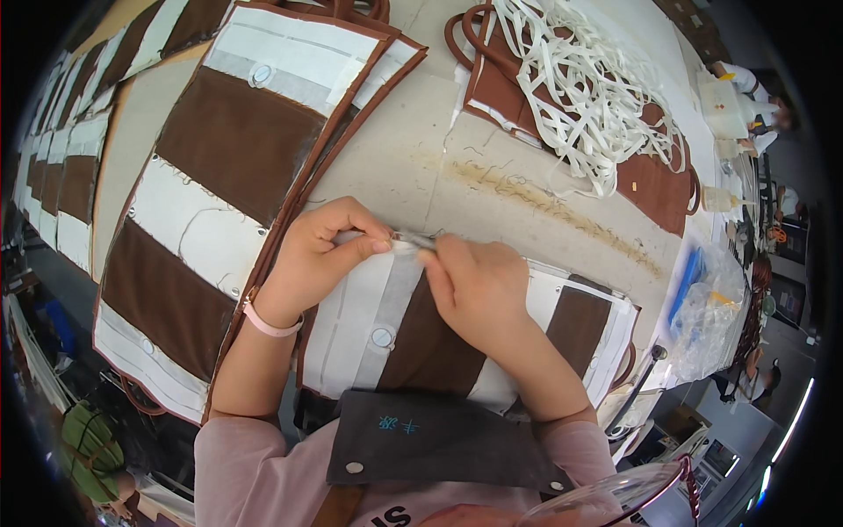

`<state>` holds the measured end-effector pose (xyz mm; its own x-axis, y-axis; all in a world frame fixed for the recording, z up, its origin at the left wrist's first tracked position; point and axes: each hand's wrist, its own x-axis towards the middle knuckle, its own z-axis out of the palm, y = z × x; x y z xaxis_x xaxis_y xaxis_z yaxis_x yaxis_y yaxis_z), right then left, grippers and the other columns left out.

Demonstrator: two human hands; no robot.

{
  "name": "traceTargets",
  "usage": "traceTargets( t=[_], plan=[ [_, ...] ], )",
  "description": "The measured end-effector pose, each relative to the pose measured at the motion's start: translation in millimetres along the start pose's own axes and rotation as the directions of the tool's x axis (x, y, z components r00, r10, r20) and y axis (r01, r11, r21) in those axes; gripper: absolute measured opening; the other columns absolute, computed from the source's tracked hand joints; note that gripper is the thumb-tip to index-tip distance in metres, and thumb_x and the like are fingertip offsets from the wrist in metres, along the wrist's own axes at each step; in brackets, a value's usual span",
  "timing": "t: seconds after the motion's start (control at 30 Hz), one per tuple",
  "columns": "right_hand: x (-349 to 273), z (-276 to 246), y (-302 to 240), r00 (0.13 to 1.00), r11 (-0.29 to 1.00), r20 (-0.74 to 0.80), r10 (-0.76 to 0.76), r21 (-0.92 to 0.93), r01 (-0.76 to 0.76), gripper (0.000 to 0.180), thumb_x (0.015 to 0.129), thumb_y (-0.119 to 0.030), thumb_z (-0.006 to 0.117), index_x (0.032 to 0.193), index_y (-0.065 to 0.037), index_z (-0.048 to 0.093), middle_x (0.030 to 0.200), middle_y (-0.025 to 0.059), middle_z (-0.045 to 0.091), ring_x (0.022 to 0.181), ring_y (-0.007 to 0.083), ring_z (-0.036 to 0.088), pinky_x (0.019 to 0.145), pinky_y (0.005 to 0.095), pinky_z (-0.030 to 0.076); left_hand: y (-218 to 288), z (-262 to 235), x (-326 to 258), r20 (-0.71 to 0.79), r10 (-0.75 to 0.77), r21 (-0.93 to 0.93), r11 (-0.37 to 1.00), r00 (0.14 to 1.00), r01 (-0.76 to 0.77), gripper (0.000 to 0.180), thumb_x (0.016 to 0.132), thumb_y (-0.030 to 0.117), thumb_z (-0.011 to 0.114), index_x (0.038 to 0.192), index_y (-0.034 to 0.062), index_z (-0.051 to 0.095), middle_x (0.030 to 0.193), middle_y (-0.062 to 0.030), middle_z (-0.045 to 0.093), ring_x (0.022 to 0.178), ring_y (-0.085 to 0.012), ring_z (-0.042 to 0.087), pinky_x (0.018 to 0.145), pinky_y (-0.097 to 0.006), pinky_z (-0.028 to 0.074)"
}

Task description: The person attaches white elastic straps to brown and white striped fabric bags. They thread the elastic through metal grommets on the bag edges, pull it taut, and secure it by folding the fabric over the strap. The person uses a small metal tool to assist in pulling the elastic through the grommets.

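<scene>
A brown and white fabric bag panel (pixel 571 316) with a round metal snap lies flat in front of me on the worktable. My left hand (pixel 320 255) pinches its top edge between thumb and fingers. My right hand (pixel 479 285) grips a small metal tool (pixel 413 237), its tip meeting the left fingertips at that same edge. A pink band circles my left wrist.
A stack of matching brown and white panels (pixel 228 158) lies to my left. A heap of white straps (pixel 580 79) rests on more brown pieces at the far right. A clear plastic bag (pixel 711 307) and a glue bottle (pixel 720 200) sit at the right edge. Another person works beyond.
</scene>
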<state>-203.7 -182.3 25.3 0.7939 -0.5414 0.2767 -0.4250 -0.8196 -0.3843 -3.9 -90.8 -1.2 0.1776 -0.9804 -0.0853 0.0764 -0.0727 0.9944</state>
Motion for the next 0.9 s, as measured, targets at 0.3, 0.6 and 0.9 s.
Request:
traceTargets(
  t=[0.3, 0.6, 0.9],
  plan=[
    [-52, -70, 33, 0.860, 0.870, -0.143, 0.489, 0.142, -0.471, 0.019, 0.093, -0.018, 0.070, 0.101, -0.003, 0.062, 0.062, 0.0071, 0.051, 0.052, 0.0198, 0.049, 0.052, 0.0340, 0.042, 3, 5, 3, -0.050, -0.051, 0.158, 0.986, 0.997, 0.058, 0.009, 0.087, 0.002, 0.073, 0.093, -0.0002, 0.067, 0.092, -0.0071, 0.070, 0.091, -0.0136, 0.065, 0.083, -0.026, 0.050],
    [-312, -253, 78, 0.180, -0.086, -0.322, 0.929, -0.664, -0.743, 0.031, 0.098, -0.032, 0.058, 0.096, -0.001, 0.057, 0.091, 0.0233, 0.070, 0.085, 0.0437, 0.067, 0.072, 0.0526, 0.050, -2, 5, 1, -0.064, 0.130, 0.485, 0.871, 0.989, -0.083, 0.008, 0.087, -0.001, 0.072, 0.093, -0.0010, 0.067, 0.088, -0.0049, 0.069, 0.083, -0.0114, 0.062, 0.078, -0.025, 0.049],
    [-508, -145, 102, 0.079, -0.152, -0.411, 0.908, -0.499, -0.853, 0.025, 0.100, -0.022, 0.054, 0.108, 0.002, 0.056, 0.101, 0.0279, 0.064, 0.094, 0.0489, 0.061, 0.079, 0.0536, 0.049, -4, 11, 4, -0.072, 0.220, 0.485, 0.860, 0.973, -0.159, 0.010, 0.084, 0.000, 0.073, 0.093, 0.0003, 0.071, 0.088, -0.0088, 0.070, 0.083, -0.0199, 0.065, 0.076, -0.030, 0.051]
  ],
)
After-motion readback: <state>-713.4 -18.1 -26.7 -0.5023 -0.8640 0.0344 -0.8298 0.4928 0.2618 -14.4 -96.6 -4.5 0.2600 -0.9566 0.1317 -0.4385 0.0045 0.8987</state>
